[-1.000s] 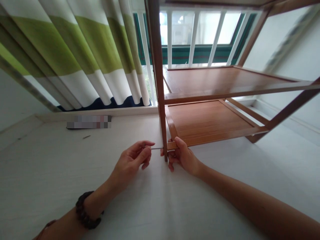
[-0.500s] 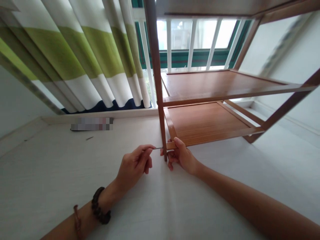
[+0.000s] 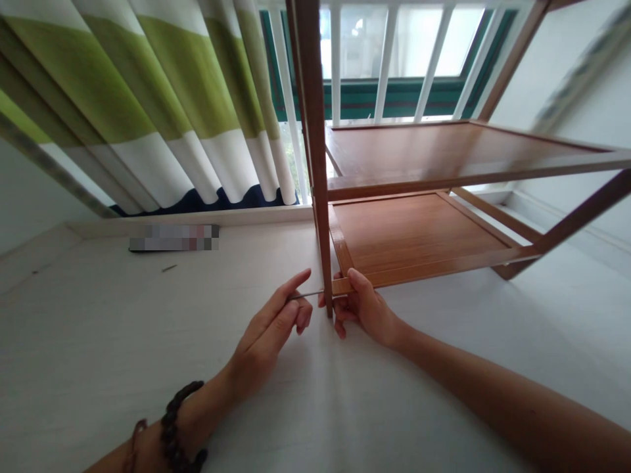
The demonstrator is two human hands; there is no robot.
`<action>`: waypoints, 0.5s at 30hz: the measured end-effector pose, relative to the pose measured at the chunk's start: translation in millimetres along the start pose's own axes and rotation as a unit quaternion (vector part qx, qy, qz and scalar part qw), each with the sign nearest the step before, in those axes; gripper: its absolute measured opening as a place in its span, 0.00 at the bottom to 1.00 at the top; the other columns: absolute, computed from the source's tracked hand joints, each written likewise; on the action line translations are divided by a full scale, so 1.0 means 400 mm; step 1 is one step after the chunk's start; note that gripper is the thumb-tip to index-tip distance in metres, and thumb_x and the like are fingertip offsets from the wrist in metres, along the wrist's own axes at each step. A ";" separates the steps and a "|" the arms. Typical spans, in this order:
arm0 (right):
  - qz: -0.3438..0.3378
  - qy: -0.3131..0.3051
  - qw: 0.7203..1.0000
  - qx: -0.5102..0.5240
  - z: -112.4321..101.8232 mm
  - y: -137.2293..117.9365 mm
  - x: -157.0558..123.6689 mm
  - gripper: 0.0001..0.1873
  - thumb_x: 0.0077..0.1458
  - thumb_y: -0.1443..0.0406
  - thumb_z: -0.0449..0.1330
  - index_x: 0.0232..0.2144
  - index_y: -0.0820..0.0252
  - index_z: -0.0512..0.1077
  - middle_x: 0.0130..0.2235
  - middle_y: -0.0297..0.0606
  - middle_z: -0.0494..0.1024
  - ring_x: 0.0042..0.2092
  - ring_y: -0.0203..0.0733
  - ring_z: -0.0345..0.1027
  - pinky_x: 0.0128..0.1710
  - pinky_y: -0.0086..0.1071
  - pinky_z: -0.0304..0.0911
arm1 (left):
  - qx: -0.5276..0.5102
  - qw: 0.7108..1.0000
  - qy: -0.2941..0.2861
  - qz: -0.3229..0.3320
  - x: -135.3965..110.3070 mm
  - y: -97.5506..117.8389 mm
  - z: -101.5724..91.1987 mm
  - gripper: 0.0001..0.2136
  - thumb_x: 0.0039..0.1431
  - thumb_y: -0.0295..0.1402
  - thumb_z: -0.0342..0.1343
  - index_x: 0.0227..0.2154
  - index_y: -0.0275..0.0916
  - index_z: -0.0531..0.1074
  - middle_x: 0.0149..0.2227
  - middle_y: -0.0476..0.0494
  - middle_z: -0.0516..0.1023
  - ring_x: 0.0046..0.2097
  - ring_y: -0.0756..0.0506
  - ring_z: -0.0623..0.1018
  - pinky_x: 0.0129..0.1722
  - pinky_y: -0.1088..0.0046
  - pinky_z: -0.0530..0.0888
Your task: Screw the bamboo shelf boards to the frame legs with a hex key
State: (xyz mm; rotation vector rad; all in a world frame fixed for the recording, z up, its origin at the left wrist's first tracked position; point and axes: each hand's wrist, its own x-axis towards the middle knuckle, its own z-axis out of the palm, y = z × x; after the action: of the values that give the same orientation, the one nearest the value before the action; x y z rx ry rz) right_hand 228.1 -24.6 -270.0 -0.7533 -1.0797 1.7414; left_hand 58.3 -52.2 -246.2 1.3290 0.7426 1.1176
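Observation:
A brown wooden shelf rack [image 3: 424,164] stands on the pale floor. Its front left post [image 3: 315,157] comes down between my hands. My left hand [image 3: 276,322] pinches a thin metal key [image 3: 309,295] whose tip meets the post near its foot. My right hand [image 3: 362,305] grips the corner where the lowest shelf board [image 3: 414,230] joins the post, thumb on top of the front rail. A dark bead bracelet [image 3: 175,427] is on my left wrist.
A green, white and navy striped curtain [image 3: 148,112] hangs at the back left. A window with white bars [image 3: 384,59] is behind the rack. A dark flat object [image 3: 172,238] lies on the floor by the wall, with a small screw-like piece [image 3: 169,268] near it.
My left hand has turned, its forefinger now stretched along the key toward the post. My right hand has kept its hold on the shelf corner. The view has shifted slightly.

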 end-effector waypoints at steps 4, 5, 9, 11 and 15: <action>-0.002 -0.004 1.000 -0.004 -0.001 0.001 0.000 0.24 0.52 0.45 0.43 0.31 0.60 0.61 0.24 0.34 0.69 0.17 0.29 0.51 0.15 0.28 0.59 | -0.018 1.000 0.008 0.004 0.011 -0.007 0.005 0.16 0.60 0.33 0.44 0.51 0.43 0.61 0.27 0.48 0.67 0.31 0.49 0.66 0.32 0.70 0.62; -0.002 -0.004 1.000 -0.005 0.000 -0.001 -0.001 0.25 0.52 0.45 0.43 0.31 0.60 0.61 0.23 0.34 0.69 0.17 0.29 0.51 0.14 0.28 0.59 | -0.026 1.000 0.012 -0.002 0.013 -0.006 0.006 0.14 0.60 0.34 0.44 0.48 0.41 0.64 0.27 0.47 0.68 0.31 0.49 0.67 0.31 0.70 0.62; -0.001 -0.001 1.000 -0.010 0.004 -0.007 -0.001 0.26 0.52 0.45 0.42 0.30 0.62 0.62 0.23 0.34 0.68 0.16 0.29 0.50 0.14 0.28 0.59 | -0.044 0.999 0.009 -0.026 0.022 0.004 0.001 0.15 0.59 0.37 0.45 0.41 0.34 0.72 0.26 0.44 0.69 0.31 0.48 0.66 0.32 0.70 0.62; 0.000 0.000 1.000 -0.015 0.005 -0.007 -0.001 0.27 0.52 0.45 0.42 0.30 0.62 0.63 0.23 0.35 0.69 0.17 0.29 0.50 0.15 0.28 0.59 | -0.053 0.998 0.013 -0.024 0.024 0.010 -0.005 0.16 0.58 0.37 0.46 0.42 0.32 0.72 0.27 0.43 0.68 0.32 0.49 0.65 0.33 0.71 0.61; 0.008 0.015 0.999 -0.033 0.003 -0.004 0.001 0.28 0.52 0.45 0.41 0.30 0.63 0.65 0.19 0.33 0.66 0.17 0.29 0.51 0.15 0.26 0.58 | -0.121 0.990 0.006 -0.076 0.025 0.021 -0.015 0.16 0.57 0.35 0.48 0.43 0.32 0.72 0.23 0.47 0.63 0.29 0.51 0.64 0.31 0.73 0.62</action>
State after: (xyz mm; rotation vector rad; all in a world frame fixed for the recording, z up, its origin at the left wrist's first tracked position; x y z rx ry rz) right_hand 227.5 -24.2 -268.0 -0.8282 -1.1182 1.7086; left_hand 54.4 -41.8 -237.3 1.0445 0.6810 1.0581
